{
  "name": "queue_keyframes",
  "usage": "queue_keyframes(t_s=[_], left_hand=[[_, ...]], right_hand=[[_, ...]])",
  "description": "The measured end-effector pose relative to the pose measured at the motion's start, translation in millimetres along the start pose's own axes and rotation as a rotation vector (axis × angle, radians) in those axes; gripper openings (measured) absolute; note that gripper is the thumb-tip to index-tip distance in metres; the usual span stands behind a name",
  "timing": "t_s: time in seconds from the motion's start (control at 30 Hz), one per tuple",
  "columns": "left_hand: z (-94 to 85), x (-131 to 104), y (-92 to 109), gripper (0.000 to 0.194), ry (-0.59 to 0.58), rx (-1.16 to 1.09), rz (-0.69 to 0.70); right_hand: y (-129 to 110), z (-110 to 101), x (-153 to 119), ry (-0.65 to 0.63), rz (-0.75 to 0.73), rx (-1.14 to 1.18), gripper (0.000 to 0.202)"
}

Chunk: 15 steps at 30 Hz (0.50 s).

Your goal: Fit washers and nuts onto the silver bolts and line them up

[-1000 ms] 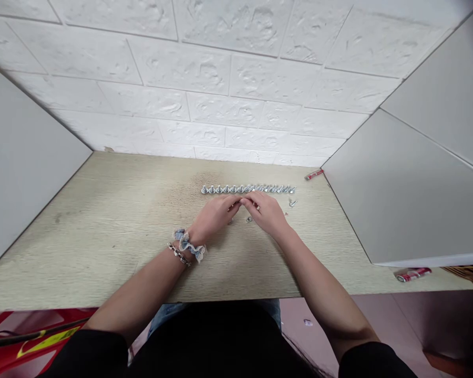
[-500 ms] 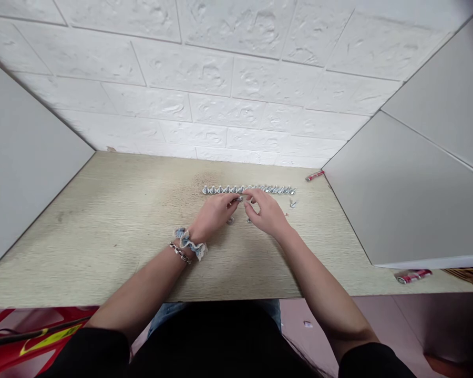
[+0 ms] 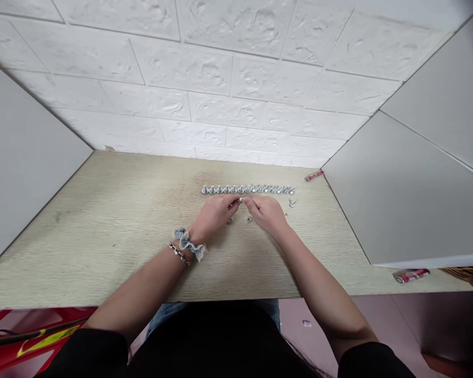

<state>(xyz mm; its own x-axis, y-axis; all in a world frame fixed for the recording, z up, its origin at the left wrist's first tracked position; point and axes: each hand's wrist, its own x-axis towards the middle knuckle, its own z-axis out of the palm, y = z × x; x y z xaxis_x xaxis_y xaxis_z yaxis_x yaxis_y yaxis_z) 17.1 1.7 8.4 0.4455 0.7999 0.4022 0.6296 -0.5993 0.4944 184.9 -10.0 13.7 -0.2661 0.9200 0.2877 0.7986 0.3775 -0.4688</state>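
My left hand (image 3: 217, 212) is closed in a pinch on a small silver bolt (image 3: 240, 200), mostly hidden by the fingers. From the other side, my right hand (image 3: 268, 212) has its thumb and fingers pressed together at the bolt's end. Whether a nut is between them cannot be made out. Just beyond both hands runs a row of silver bolts (image 3: 234, 189), many upright with washers at their bases. Below the hands lie a silver nut (image 3: 249, 220) and a washer (image 3: 230, 220), the washer partly covered. One loose bolt (image 3: 292, 203) rests right of my right hand.
A wooden tabletop (image 3: 142, 231) meets a white brick-patterned wall (image 3: 208, 110) behind. Grey panels stand at the left (image 3: 27, 157) and right (image 3: 402, 199). One red battery (image 3: 314, 176) lies in the back right corner, another red battery (image 3: 412, 275) near the front right edge.
My right hand's fingers have gone from spread to pinched at the bolt's end. The nut below is now more exposed. My left hand has kept its hold.
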Motion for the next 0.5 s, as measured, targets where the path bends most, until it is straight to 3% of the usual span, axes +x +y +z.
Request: queue_keyframes(t_s=[0.13, 0.23, 0.37, 0.5], left_hand=[[-1.6, 0.5, 2.2, 0.022, -0.005, 0.015, -0.015], [-2.4, 0.7, 2.3, 0.022, -0.017, 0.009, -0.012], [-2.0, 0.6, 1.1, 0.023, -0.007, -0.014, 0.003], [-1.1, 0.4, 0.7, 0.021, -0.008, -0.004, 0.012]], right_hand=[[1.1, -5.3, -1.5, 0.014, 0.164, 0.065, 0.057], [0.9, -7.0, -0.5, 0.031, 0.082, 0.06, 0.047], [0.0, -2.8, 0.9, 0.009, -0.097, 0.045, 0.012], [0.1, 3.7, 0.4, -0.01, -0.197, 0.051, 0.024]])
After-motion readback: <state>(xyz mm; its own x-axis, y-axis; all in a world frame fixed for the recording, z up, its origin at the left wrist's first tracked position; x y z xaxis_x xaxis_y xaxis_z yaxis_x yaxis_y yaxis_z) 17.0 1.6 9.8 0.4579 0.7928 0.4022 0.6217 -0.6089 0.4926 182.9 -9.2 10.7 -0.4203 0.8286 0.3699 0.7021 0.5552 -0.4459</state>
